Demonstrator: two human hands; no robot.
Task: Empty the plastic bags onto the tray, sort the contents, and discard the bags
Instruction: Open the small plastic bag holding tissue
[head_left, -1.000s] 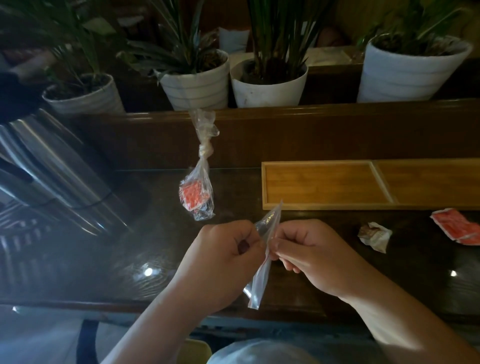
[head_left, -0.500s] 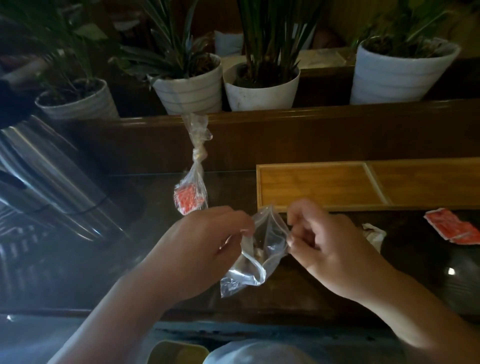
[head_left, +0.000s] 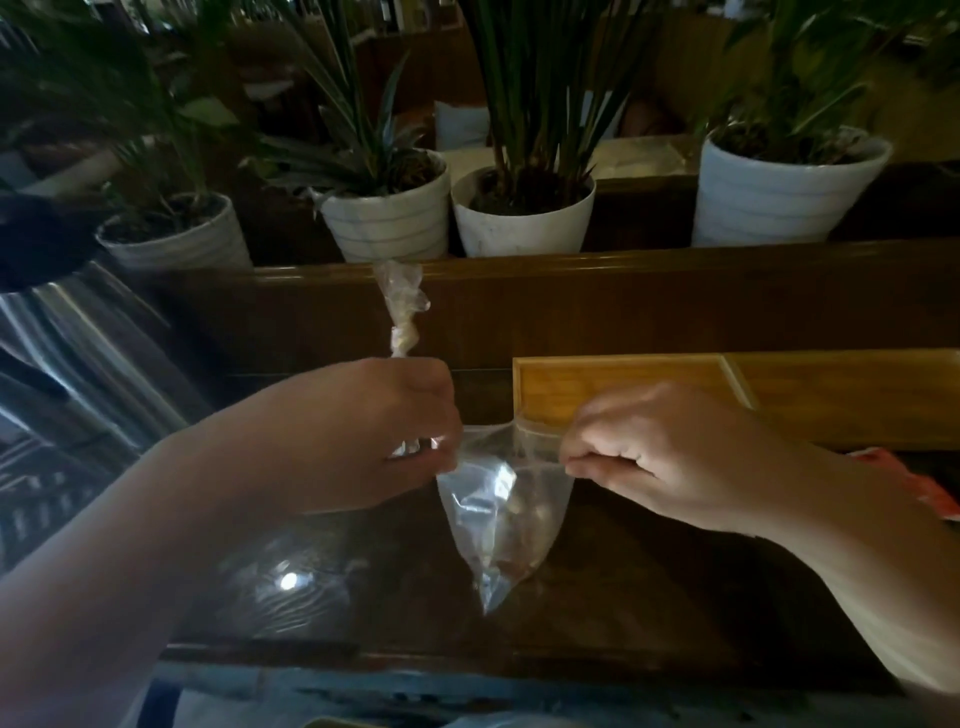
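Note:
A small clear plastic bag (head_left: 498, 525) hangs open between my two hands above the dark table. My left hand (head_left: 363, 436) pinches its left rim and my right hand (head_left: 670, 457) pinches its right rim, with the mouth stretched wide. Something small and brownish lies near the bag's bottom. A second, knotted bag (head_left: 402, 312) stands behind my left hand; only its twisted top shows. The wooden tray (head_left: 841, 395), split into two compartments, lies just beyond my right hand.
Red sachets (head_left: 930, 483) peek out at the right edge beside my right forearm. Several white plant pots, one of them (head_left: 524, 218), line the ledge behind a dark wooden rail (head_left: 623, 291). Shiny metal tubes (head_left: 78, 338) fill the left side.
My hands have pulled apart, stretching the bag's mouth from a flat strip to wide open. My left hand now covers the knotted bag's red contents. The view has moved in closer.

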